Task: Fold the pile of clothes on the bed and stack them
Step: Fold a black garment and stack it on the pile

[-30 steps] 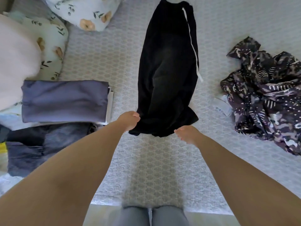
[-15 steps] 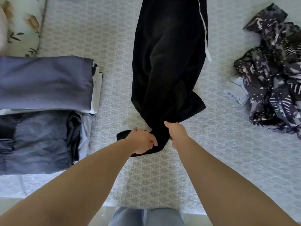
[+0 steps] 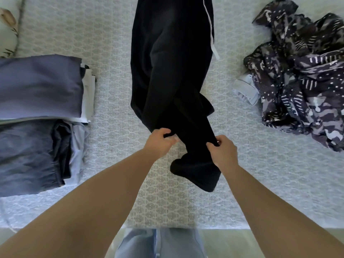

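Black trousers (image 3: 167, 71) with a white drawstring lie lengthwise in the middle of the bed, waist at the far end. My left hand (image 3: 158, 141) pinches the left edge of their near end. My right hand (image 3: 222, 152) grips the right edge of one leg, whose cuff trails toward me below my hands. At the left sits a stack of folded clothes: a purple-grey piece (image 3: 39, 86) on white ones, with folded dark blue garments (image 3: 28, 155) in front of it. At the right lies a crumpled dark patterned garment (image 3: 305, 81).
The bed's pale patterned cover (image 3: 111, 53) spreads under everything; its near edge (image 3: 167, 227) runs just in front of my legs. A pale blue cuff (image 3: 245, 90) sticks out from under the patterned garment. A floral pillow (image 3: 7, 21) shows at the far left.
My hands have shifted apart on the trousers' near end, the right one moving right along a leg. That leg's cuff now lies drawn out toward me. The view has tipped closer.
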